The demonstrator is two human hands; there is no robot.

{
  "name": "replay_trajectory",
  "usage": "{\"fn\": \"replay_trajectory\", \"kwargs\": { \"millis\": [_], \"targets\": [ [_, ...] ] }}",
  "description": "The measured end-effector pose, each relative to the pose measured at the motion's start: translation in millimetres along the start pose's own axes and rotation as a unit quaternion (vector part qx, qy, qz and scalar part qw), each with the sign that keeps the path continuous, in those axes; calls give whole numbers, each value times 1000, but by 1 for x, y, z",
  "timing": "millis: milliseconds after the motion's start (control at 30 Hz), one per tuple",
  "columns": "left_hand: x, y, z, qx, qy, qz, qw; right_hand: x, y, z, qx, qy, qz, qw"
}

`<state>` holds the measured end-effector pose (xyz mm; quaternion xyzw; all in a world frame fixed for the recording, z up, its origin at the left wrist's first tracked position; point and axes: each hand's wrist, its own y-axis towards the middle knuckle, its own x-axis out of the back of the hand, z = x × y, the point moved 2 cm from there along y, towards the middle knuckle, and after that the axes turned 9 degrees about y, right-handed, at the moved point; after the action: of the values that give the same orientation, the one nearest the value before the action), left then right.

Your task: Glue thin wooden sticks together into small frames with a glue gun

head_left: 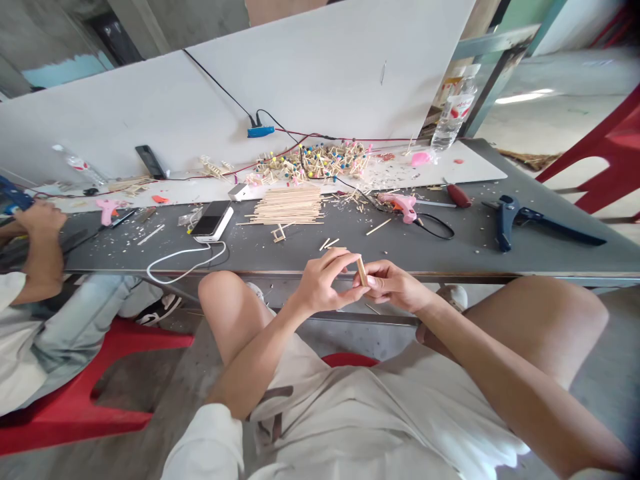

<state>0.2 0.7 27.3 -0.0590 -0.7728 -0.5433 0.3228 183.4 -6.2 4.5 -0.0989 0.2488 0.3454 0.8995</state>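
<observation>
Left hand (320,283) and right hand (395,285) pinch a wooden stick (361,271) between curled fingers, at the desk's (300,250) six o'clock edge.

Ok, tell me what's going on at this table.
A seated person pinches a small wooden piece between the fingers of the left hand and right hand, in front of the grey table. On it lie a pile of sticks, a pink glue gun and a heap of colour-tipped stick pieces. Another person's hand is at far left.
</observation>
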Motion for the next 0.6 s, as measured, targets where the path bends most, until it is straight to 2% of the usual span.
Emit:
{"fn": "replay_trajectory", "kwargs": {
  "millis": [433, 600],
  "targets": [
    [-2, -2, -1, -11, -12, -18, 1000, 0, 0, 0, 1, -12, -22, 1000],
    [-2, -1, -1, -8, -30, 10, 999, 3, 0, 1, 21, -17, -37, 999]
  ]
}}
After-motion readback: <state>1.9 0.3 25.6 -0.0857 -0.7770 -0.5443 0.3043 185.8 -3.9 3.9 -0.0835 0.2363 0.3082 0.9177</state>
